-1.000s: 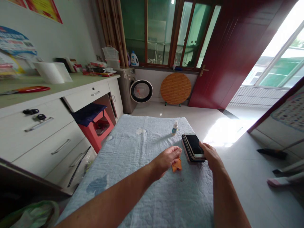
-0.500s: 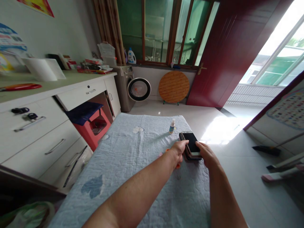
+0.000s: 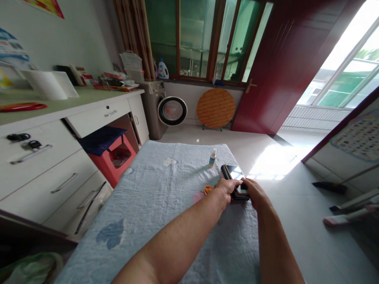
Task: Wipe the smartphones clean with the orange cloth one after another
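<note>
A dark-screened phone (image 3: 236, 173) with a pale edge lies on top of a stack of dark, phone-like items near the right edge of the blue quilted cover (image 3: 154, 189). My left hand (image 3: 226, 187) grips the stack's near left side, its thumb across the screen. On the opposite side my right hand (image 3: 255, 191) is closed around the phone, the two thumbs almost meeting. My fingers under the stack are hidden. An orange item (image 3: 208, 189) lies beside my left wrist, partly covered by it. Just beyond stands a small spray bottle (image 3: 212, 158), upright.
Left of the covered surface are a red stool (image 3: 118, 161) and a white drawer cabinet (image 3: 38, 173). A washing machine (image 3: 152, 106) with its round door open stands at the back, near a round wooden tabletop (image 3: 216, 108). A broom (image 3: 330, 187) lies at right.
My thumbs have slid closer together, toward the near end of the phone. The stack is tilted slightly differently, and window light now reflects off the screen. More of the orange item shows.
</note>
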{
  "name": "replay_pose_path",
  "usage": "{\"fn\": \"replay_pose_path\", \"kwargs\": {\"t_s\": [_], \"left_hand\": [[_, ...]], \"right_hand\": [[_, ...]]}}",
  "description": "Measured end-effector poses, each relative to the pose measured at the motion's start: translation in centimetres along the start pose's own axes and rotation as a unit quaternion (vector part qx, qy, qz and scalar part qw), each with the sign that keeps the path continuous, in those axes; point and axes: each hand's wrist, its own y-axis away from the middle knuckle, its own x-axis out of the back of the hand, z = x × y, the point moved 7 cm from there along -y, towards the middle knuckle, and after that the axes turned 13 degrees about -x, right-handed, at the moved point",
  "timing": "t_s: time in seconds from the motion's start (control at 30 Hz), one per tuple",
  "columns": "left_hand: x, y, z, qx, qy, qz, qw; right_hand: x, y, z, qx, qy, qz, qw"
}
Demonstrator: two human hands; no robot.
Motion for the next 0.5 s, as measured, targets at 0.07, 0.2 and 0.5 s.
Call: {"fn": "replay_pose_path", "kwargs": {"t_s": [0.07,0.2,0.5], "left_hand": [[0.0,0.0,-0.1,-0.013,-0.009,0.014,1.0],[-0.1,0.4,0.3,-0.037,-0.02,0.036,0.998],[1.3,3.2,2.5,-0.088,-0.013,0.065,0.994]], "right_hand": [[-0.2,0.1,0.1,-0.004,-0.02,-0.011,1.0],[-0.6,0.5,-0.2,-0.004,-0.049,-0.026,0.998],[-1.9,3.4,-2.3,0.02,-0.072,-0.05,0.996]]}}
